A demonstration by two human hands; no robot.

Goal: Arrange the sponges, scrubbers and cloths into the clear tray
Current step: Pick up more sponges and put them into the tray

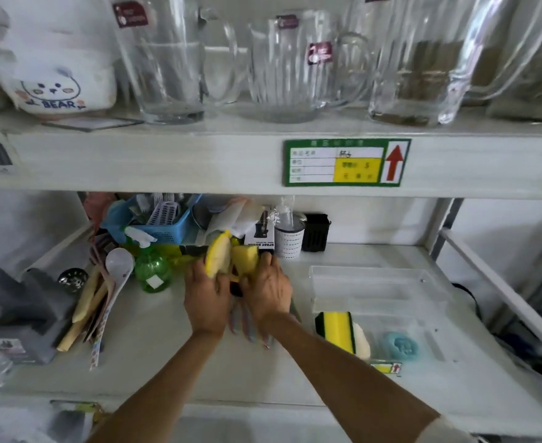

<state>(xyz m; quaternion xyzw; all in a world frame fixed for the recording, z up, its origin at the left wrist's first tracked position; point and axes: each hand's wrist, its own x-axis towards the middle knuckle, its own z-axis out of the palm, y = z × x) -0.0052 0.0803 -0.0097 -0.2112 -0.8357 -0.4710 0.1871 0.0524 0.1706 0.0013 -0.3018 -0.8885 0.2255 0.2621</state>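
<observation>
We see both hands side by side at the middle of the lower shelf (pixel 199 372), each closed on something yellow. Left hand (pixel 206 300) has its fingers wrapped on a bent yellow sponge (pixel 218 257) that sticks up above the knuckles. Right hand (pixel 268 294) grips a second yellow sponge piece (pixel 245 259), touching the first at its 9 o'clock. We cannot tell if the two pieces are one item or separate. Under the wrists lies a striped cloth (pixel 247 324), flat on the shelf.

Clear tray (pixel 375 282) sits at 3 o'clock from the hands, well apart from them. In its near compartments we see a yellow-and-green scrub sponge (pixel 335 330) standing on edge, a white pad (pixel 362 342) just behind it and touching it, and a blue mesh scrubber (pixel 399 346) at its 3 o'clock.

At 9 o'clock from the hands: green spray bottle (pixel 151 273), white spoon (pixel 119 263), a bundle of wooden utensils (pixel 84 311). At 11 o'clock: blue basket (pixel 167 231) full of clutter. At 12 o'clock: a small boxed spray item (pixel 260 235) and a white perforated cup (pixel 290 239), with a black holder (pixel 316 233) beside it.

Upper shelf carries glass pitchers (pixel 167 65) and a white bear-print container (pixel 58 81). Green price label (pixel 346 163) on the shelf edge.
</observation>
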